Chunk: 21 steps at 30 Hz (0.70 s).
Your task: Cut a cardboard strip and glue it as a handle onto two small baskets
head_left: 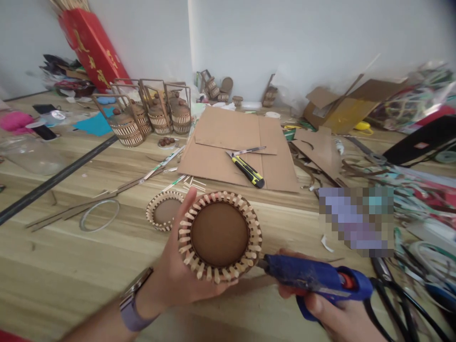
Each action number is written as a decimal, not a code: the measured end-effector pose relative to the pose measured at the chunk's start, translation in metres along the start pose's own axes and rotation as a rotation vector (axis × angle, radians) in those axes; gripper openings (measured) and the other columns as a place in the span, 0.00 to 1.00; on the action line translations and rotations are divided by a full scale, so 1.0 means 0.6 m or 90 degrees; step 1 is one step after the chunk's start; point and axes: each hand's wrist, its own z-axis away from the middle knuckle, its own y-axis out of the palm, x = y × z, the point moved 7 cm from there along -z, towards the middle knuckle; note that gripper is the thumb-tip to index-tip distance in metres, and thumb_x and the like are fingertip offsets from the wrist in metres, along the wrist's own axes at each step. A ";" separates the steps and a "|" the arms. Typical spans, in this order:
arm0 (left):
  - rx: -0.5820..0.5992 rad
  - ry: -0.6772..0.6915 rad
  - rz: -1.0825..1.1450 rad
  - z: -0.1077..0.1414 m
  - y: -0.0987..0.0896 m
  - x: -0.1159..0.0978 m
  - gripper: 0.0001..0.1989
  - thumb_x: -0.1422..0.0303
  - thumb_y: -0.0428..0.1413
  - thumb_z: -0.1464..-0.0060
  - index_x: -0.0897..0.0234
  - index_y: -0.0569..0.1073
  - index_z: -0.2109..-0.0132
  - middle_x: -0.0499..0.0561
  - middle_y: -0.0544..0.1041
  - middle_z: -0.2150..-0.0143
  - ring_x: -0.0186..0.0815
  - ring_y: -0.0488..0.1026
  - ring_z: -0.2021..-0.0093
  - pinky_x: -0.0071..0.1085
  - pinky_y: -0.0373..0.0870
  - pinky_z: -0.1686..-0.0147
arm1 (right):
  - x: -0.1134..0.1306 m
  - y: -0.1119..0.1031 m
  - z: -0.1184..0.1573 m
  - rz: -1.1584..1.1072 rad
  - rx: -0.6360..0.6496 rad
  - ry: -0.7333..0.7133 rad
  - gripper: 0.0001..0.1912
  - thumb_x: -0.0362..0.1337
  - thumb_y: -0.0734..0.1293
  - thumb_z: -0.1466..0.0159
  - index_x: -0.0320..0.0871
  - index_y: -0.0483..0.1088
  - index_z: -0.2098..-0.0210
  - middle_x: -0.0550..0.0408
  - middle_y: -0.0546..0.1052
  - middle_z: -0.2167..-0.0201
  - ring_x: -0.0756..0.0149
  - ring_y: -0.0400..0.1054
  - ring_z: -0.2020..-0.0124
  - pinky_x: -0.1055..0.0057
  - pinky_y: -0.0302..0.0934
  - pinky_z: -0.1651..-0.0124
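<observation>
My left hand (pixel 181 268) wraps round a small round basket (pixel 220 233) with a brown base and a ring of pale wooden sticks, its opening tilted towards me. In my right hand (pixel 329 313) is a blue hot glue gun (pixel 306 274), gripped by the handle. The gun's nozzle meets the basket's right rim, or sits very close to it; I cannot tell which. Behind my left fingers a second stick-rimmed round piece (pixel 166 211) lies on the table, partly hidden. Several loose short sticks (pixel 194 184) are scattered just beyond.
A yellow-black utility knife (pixel 247 171) rests on cardboard (pixel 228 128) ahead. Finished handled baskets (pixel 126 127) stand back left, near a dark bar (pixel 60 178). Black-handled scissors (pixel 395 299) lie at right, beside tangled strips (pixel 377 178) and an open carton (pixel 349 102).
</observation>
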 end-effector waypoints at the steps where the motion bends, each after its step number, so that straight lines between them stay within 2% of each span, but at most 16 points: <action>1: 0.001 0.016 -0.005 0.002 0.001 0.000 0.64 0.62 0.73 0.67 0.43 0.45 0.29 0.50 0.65 0.34 0.56 0.61 0.33 0.52 0.62 0.34 | 0.001 0.001 -0.001 0.004 0.009 0.002 0.31 0.64 0.75 0.55 0.45 0.80 0.65 0.50 0.79 0.78 0.58 0.74 0.74 0.65 0.69 0.68; 4: 0.032 0.035 -0.005 0.006 0.011 0.003 0.65 0.61 0.73 0.63 0.46 0.39 0.27 0.52 0.67 0.36 0.53 0.67 0.37 0.50 0.63 0.35 | 0.005 0.002 -0.005 0.026 0.035 -0.017 0.29 0.64 0.75 0.55 0.44 0.79 0.70 0.49 0.78 0.78 0.58 0.73 0.75 0.64 0.69 0.68; 8: 0.043 0.017 0.052 0.006 0.019 0.007 0.64 0.58 0.71 0.59 0.49 0.35 0.27 0.56 0.65 0.34 0.51 0.70 0.39 0.47 0.69 0.39 | 0.004 0.001 -0.008 0.017 0.022 -0.006 0.30 0.63 0.75 0.55 0.44 0.80 0.66 0.51 0.77 0.79 0.61 0.70 0.76 0.66 0.66 0.71; 11: 0.040 -0.038 0.124 0.000 0.026 0.015 0.62 0.55 0.70 0.57 0.54 0.37 0.27 0.59 0.66 0.35 0.52 0.69 0.38 0.47 0.70 0.40 | 0.005 0.007 -0.013 0.018 0.042 -0.003 0.29 0.65 0.73 0.53 0.43 0.79 0.76 0.48 0.77 0.77 0.61 0.70 0.73 0.67 0.64 0.69; 13: 0.039 -0.090 0.177 -0.004 0.034 0.025 0.62 0.53 0.70 0.57 0.55 0.38 0.27 0.60 0.66 0.35 0.51 0.69 0.38 0.47 0.69 0.40 | -0.001 0.003 -0.021 0.008 0.030 0.017 0.30 0.66 0.72 0.53 0.42 0.78 0.78 0.47 0.77 0.76 0.61 0.70 0.72 0.68 0.63 0.68; 17: 0.038 -0.170 0.234 -0.010 0.051 0.052 0.60 0.51 0.69 0.57 0.55 0.41 0.28 0.60 0.65 0.34 0.50 0.66 0.36 0.48 0.65 0.37 | -0.019 -0.026 -0.044 -0.087 -0.024 0.045 0.26 0.61 0.73 0.50 0.42 0.78 0.74 0.48 0.78 0.74 0.60 0.71 0.69 0.69 0.65 0.65; 19: 0.049 -0.190 0.190 -0.009 0.057 0.066 0.58 0.52 0.69 0.58 0.57 0.44 0.29 0.61 0.63 0.33 0.51 0.63 0.34 0.49 0.62 0.35 | -0.026 -0.040 -0.057 -0.144 -0.024 0.040 0.22 0.57 0.73 0.46 0.43 0.76 0.73 0.48 0.77 0.73 0.61 0.71 0.69 0.69 0.67 0.65; 21: 0.078 -0.209 0.109 -0.006 0.063 0.080 0.59 0.54 0.70 0.60 0.60 0.47 0.29 0.63 0.61 0.32 0.53 0.59 0.32 0.51 0.55 0.33 | -0.032 -0.049 -0.067 -0.189 -0.019 0.054 0.19 0.54 0.72 0.44 0.42 0.75 0.73 0.50 0.76 0.75 0.63 0.69 0.72 0.71 0.66 0.69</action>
